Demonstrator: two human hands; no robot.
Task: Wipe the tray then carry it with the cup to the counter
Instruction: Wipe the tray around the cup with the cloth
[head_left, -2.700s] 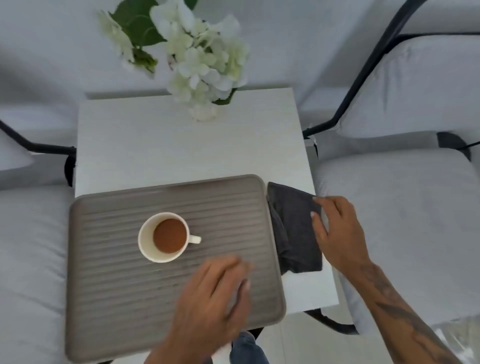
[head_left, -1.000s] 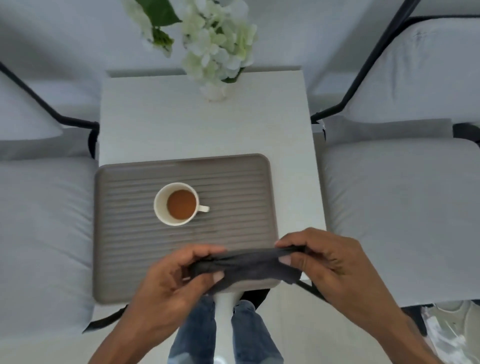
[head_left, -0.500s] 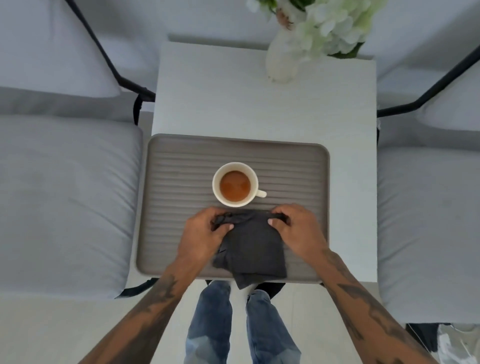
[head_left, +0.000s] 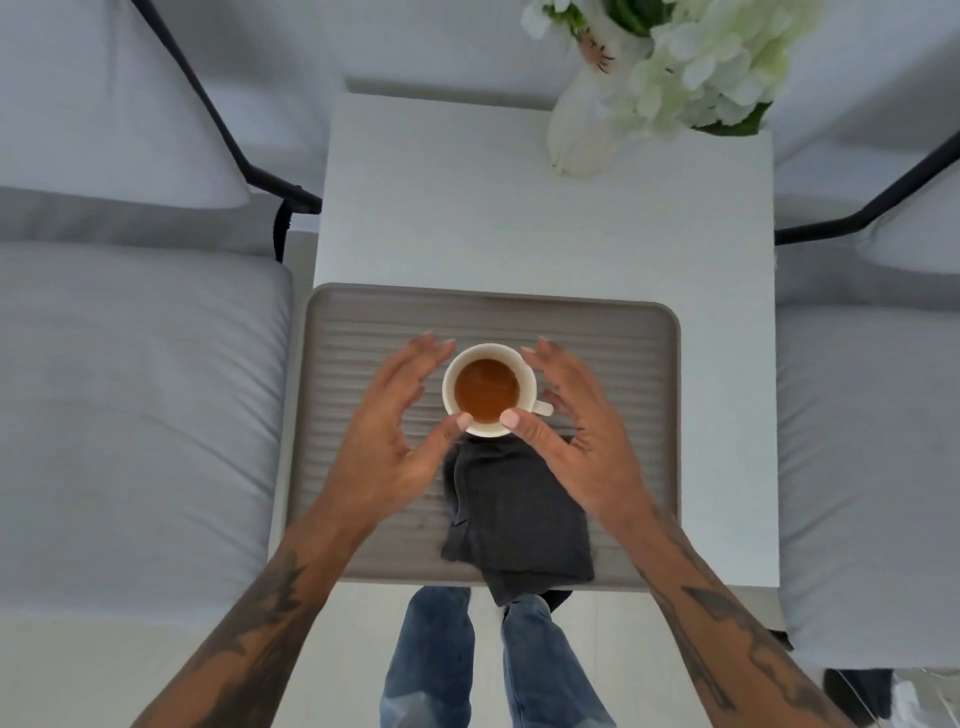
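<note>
The cup (head_left: 488, 389) stands mid-tray (head_left: 644, 332) between your spread fingers (head_left: 426, 358); both thumbs touch its near rim. Your left hand (head_left: 387, 441) and right hand (head_left: 576, 441) grip nothing yet. Likely you're clearing it for wiping: lift level, then take the cloth (head_left: 519, 519) just behind your thumbs.

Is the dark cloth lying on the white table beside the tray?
No, the dark cloth lies on the tray, just below the cup.

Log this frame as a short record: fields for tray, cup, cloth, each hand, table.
tray: ribbed, grey, on table, near edge
cup: upright on tray, brown liquid inside
cloth: dark, folded, on tray, overhanging near edge
left hand: fingers spread beside cup, thumb at rim
right hand: fingers spread beside cup, thumb at rim
table: white, vase at far end
</note>
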